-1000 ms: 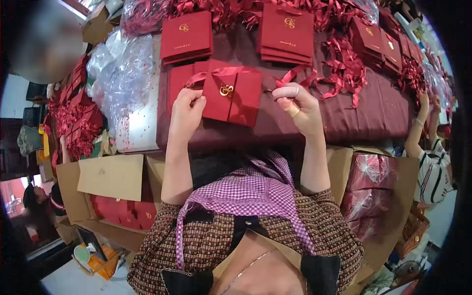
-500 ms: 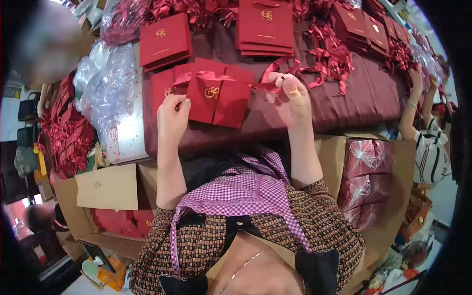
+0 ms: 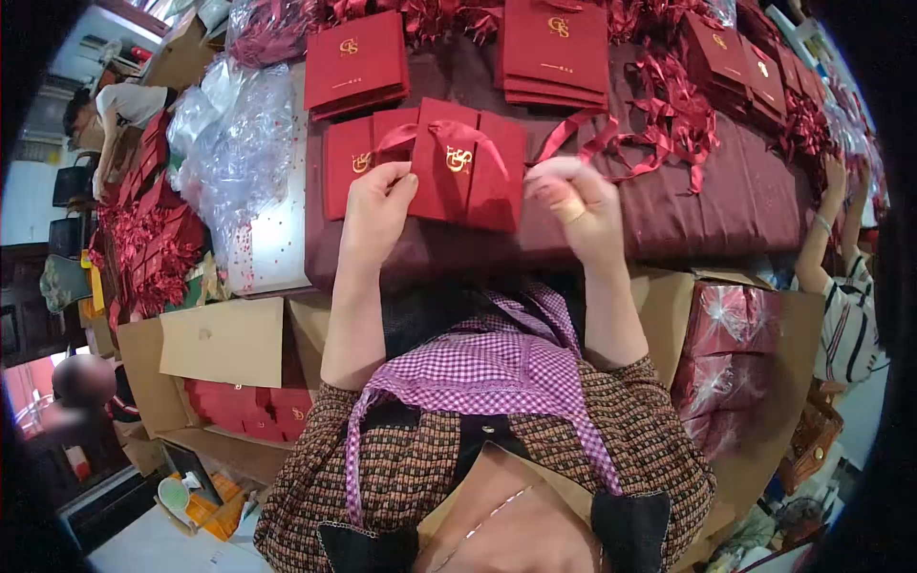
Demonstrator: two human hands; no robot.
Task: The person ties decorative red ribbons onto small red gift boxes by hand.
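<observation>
Red satin ribbon (image 3: 466, 132) was apparently being worked across the gold-lettered paper bag (image 3: 451, 191) on the maroon cloth (image 3: 745, 205). It seemed pinched by the left hand (image 3: 375, 212); the blurred right hand's (image 3: 589, 212) grip could not be told. Even tension was probably needed next.

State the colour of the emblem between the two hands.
The emblem is gold; see the head view.
</observation>
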